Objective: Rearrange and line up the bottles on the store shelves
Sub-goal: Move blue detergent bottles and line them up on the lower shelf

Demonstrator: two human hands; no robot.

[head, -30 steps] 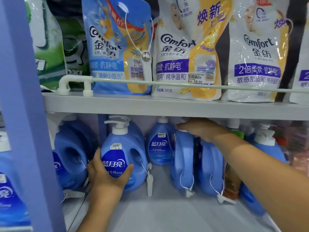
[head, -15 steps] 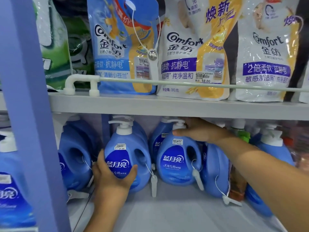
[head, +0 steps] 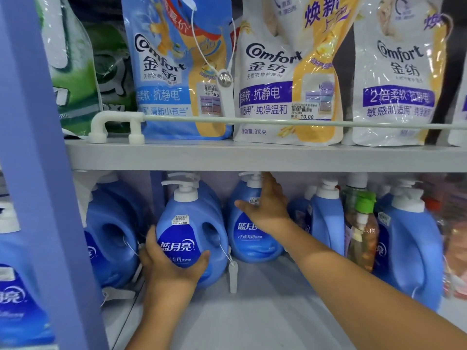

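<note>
Blue pump bottles of laundry liquid stand on the lower shelf point(head: 252, 299). My left hand point(head: 171, 263) cups the base of the front bottle point(head: 189, 231), thumb and fingers curled round it, label facing me. Just right of it stands a second blue bottle point(head: 252, 238), label forward. My right hand point(head: 267, 210) lies on its upper front with straight, spread fingers beside the white pump. A sideways blue bottle point(head: 111, 236) sits at the left. Further right stand a narrow blue bottle point(head: 327, 223) and a big one point(head: 409, 248).
A blue upright post point(head: 43, 173) borders the shelf on the left. The upper shelf edge point(head: 252, 157) hangs low over the pump tops and carries Comfort softener pouches point(head: 285, 72) behind a rail. A clear orange bottle with a green cap point(head: 362, 238) stands among the blue ones. Security tags dangle from the bottles.
The second bottle has been turned label-forward and pushed back. My right hand has left its pump top and now lies flat on its front. My left hand stays on the front bottle.
</note>
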